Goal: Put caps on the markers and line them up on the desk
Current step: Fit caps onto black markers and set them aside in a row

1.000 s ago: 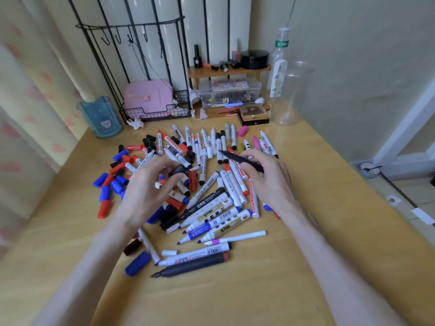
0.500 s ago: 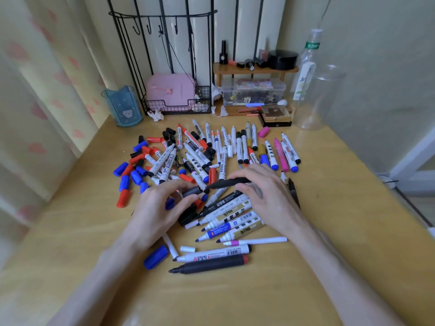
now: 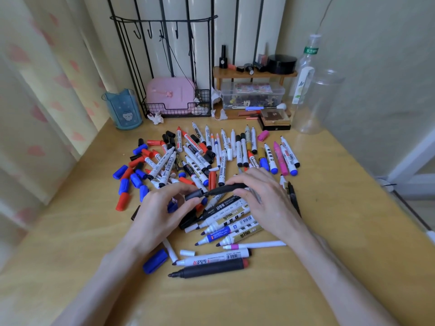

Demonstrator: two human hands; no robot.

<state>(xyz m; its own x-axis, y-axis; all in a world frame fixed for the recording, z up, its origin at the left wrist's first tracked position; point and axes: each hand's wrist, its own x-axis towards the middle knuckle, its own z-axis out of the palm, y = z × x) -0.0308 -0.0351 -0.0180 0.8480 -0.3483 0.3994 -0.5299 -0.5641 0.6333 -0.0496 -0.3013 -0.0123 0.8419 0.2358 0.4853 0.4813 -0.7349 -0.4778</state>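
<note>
1. Head view: both hands work just above a heap of markers in the middle of the table (image 3: 341, 243).
2. The right hand (image 3: 266, 198) has its fingers (image 3: 242, 177) curled over the barrel of a black marker (image 3: 226, 188). The marker is held nearly level with its tip pointing left.
3. The left hand (image 3: 162, 212) pinches a black cap (image 3: 194, 195) between thumb and fingers (image 3: 181, 188). The cap's mouth meets the marker's tip; how far it is pushed on cannot be told.
4. Under and just in front of the hands lie several uncapped markers (image 3: 235, 229), roughly side by side, tips toward the left.
5. Nearest the person, a thick black marker with a red end (image 3: 209, 270) lies uncapped, just beside a white marker (image 3: 211, 257). A blue cap (image 3: 155, 261) lies just left of these 2.
6. Beyond the hands on the right, capped markers (image 3: 270, 158) lie in a rough row pointing away. To their left the markers form a loose tangle.
7. Loose blue and red caps (image 3: 123, 184) are scattered at the heap's left edge, and a pink cap (image 3: 263, 135) lies at the back right.
8. Along the back of the table are a blue cup (image 3: 123, 111) and a wire rack (image 3: 176, 111) holding a pink case (image 3: 170, 95). Further right, a small wooden shelf (image 3: 254, 74) stands over a clear box (image 3: 253, 95), and a clear jar (image 3: 313, 102) stands beside a bottle (image 3: 303, 74).
</note>
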